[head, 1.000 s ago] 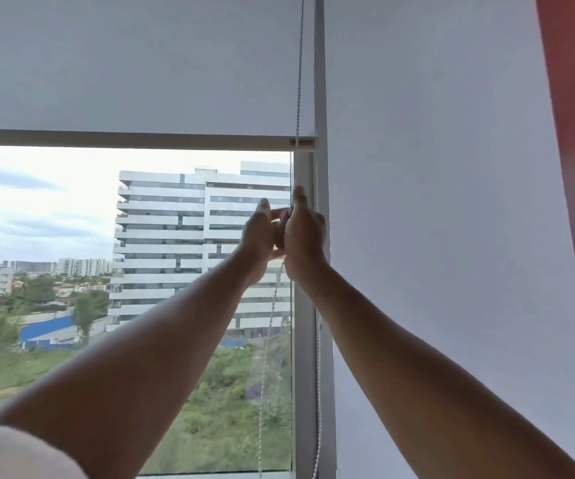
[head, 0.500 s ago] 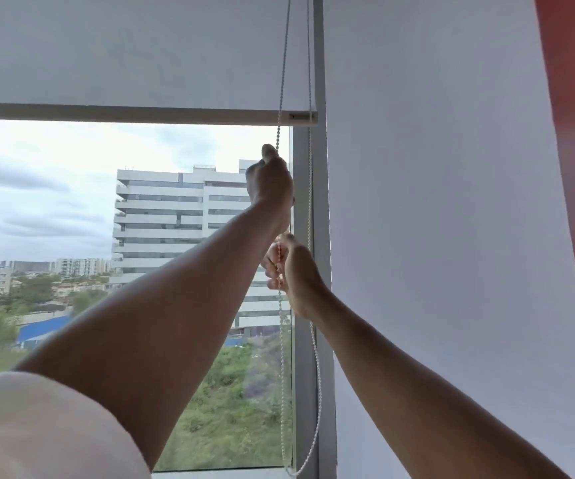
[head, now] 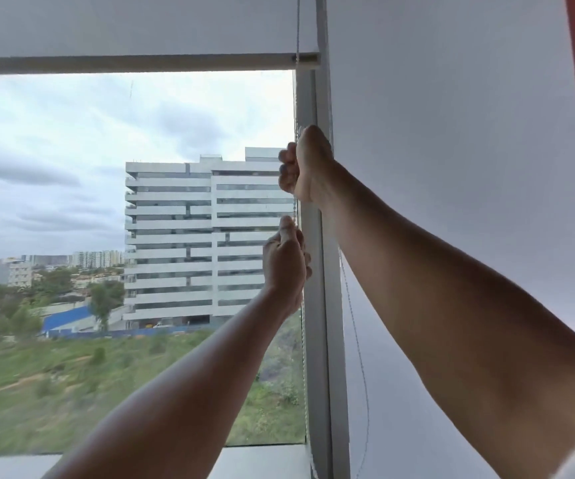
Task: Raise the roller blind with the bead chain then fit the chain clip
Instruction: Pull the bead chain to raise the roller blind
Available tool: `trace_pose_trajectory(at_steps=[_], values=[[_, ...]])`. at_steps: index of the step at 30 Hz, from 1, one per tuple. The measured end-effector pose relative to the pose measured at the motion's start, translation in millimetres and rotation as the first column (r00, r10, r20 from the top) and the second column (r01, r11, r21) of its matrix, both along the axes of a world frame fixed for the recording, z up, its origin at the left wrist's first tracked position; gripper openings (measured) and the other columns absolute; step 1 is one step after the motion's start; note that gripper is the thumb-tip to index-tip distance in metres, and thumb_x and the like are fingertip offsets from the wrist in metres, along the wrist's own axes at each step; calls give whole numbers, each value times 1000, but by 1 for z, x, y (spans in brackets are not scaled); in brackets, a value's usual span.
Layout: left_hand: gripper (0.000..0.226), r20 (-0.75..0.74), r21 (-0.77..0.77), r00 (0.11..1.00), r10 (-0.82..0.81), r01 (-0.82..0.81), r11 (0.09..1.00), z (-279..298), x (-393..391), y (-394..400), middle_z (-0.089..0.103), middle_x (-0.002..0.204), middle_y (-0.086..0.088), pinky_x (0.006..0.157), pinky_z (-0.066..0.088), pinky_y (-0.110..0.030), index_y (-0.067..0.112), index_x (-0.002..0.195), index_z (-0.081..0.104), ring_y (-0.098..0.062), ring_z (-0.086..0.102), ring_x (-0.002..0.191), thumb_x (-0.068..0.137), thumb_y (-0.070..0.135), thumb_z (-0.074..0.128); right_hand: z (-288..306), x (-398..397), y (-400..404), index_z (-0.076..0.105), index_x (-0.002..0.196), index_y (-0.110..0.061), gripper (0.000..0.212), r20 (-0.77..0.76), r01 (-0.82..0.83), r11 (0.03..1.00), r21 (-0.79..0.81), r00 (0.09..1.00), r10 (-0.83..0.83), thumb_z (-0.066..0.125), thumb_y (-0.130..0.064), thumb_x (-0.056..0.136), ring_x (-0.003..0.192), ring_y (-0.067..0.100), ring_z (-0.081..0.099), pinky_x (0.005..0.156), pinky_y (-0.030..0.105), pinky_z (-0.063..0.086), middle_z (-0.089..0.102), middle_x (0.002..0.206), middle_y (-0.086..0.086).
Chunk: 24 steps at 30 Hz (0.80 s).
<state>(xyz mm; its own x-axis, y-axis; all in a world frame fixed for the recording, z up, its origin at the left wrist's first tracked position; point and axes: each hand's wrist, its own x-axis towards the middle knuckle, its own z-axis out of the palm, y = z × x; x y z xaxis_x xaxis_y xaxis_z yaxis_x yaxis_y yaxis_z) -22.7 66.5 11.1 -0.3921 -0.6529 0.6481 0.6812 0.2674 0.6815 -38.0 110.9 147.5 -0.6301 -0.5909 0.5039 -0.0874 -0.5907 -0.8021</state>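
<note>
I'm mid-raise: my right hand (head: 308, 167) is fisted on the bead chain (head: 302, 340) above my left hand (head: 284, 267), which pinches it lower, the roller blind (head: 134, 25) overhead; next, I judge, another downward pull.

The bead chain (head: 302, 340) hangs in a narrow strip at centre frame, hard against the grey window frame (head: 317, 323) on its right. To its left the glass pane (head: 106, 202) closes off the whole left half of the frame. Both hands crowd that strip: the right hand (head: 305, 167) above, the left hand (head: 284, 267) just below, with a short gap of chain between them. The blind's bottom bar (head: 134, 63) caps the space across the top. The lowered neighbouring blind (head: 452, 133) fills the right.
</note>
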Motion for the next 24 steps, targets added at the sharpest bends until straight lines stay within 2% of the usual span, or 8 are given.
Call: trace_pose_trajectory(at_steps=[2, 6, 9, 11, 15, 20, 23, 24], values=[[51, 35, 2, 996, -83, 83, 997, -1, 2, -2, 24, 46, 8, 35, 14, -16, 24, 57, 32, -7, 19, 36, 107, 37, 34, 0, 3, -3, 37, 61, -19, 39, 12, 26, 999, -47, 1000, -25, 30, -29, 98, 40, 10, 23, 44, 20, 19, 30, 47, -3], [50, 220, 81, 962, -161, 147, 986, 14, 12, -15, 30, 45, 8, 36, 19, -20, 20, 60, 43, -8, 22, 36, 105, 38, 29, -7, 6, -9, 63, 75, -10, 43, 23, -2, 964, -265, 1000, 8, 39, -34, 102, 35, 9, 19, 40, 17, 14, 26, 44, -6], [58, 321, 91, 944, -80, 53, 994, 32, 20, -25, 62, 63, 2, 60, 41, -29, 15, 81, 63, -12, 53, 60, 104, 49, 22, -20, 6, -14, 44, 49, -20, 55, 0, 4, 955, -295, 1000, -4, 43, -38, 101, 34, 9, 20, 40, 18, 15, 26, 42, -6], [60, 294, 88, 955, -39, 13, 996, 48, 26, -28, 73, 83, -1, 77, 46, -36, 16, 91, 66, -17, 64, 84, 104, 52, 19, -41, 4, -21, 35, 49, -21, 56, -31, 44, 964, -261, 998, -54, 44, -43, 100, 36, 11, 25, 41, 20, 21, 30, 41, -5], [61, 235, 102, 971, -53, 30, 994, 82, 35, -17, 78, 80, -5, 68, 49, -31, 12, 97, 71, -20, 70, 80, 104, 51, 25, -88, 2, -35, 54, 54, -17, 55, -84, 40, 971, -234, 995, -61, 43, -43, 101, 40, 11, 46, 42, 18, 38, 49, 43, -4], [55, 197, 33, 980, 23, -30, 999, 116, 39, -4, 58, 73, 0, 55, 41, -25, 10, 104, 67, -12, 47, 60, 105, 48, 28, -140, 3, -44, 29, 50, -23, 57, -95, -96, 980, -173, 992, 81, 43, -40, 103, 31, 7, 19, 37, 15, 16, 24, 40, -6], [59, 217, 25, 955, 200, -210, 977, 118, 29, 2, 68, 90, 0, 76, 53, -33, 10, 119, 63, -11, 60, 77, 103, 54, 28, -152, 2, -47, 24, 49, -25, 58, -127, -177, 973, -150, 979, 158, 38, -36, 105, 33, 8, 14, 36, 14, 14, 20, 40, -6], [56, 158, 37, 951, 265, -274, 961, 116, 26, 2, 68, 84, -2, 75, 53, -34, 11, 111, 66, -9, 58, 72, 103, 53, 31, -151, 0, -48, 23, 50, -25, 57, -145, -214, 968, -132, 970, 195, 36, -34, 105, 34, 9, 12, 36, 14, 13, 20, 40, -7]])
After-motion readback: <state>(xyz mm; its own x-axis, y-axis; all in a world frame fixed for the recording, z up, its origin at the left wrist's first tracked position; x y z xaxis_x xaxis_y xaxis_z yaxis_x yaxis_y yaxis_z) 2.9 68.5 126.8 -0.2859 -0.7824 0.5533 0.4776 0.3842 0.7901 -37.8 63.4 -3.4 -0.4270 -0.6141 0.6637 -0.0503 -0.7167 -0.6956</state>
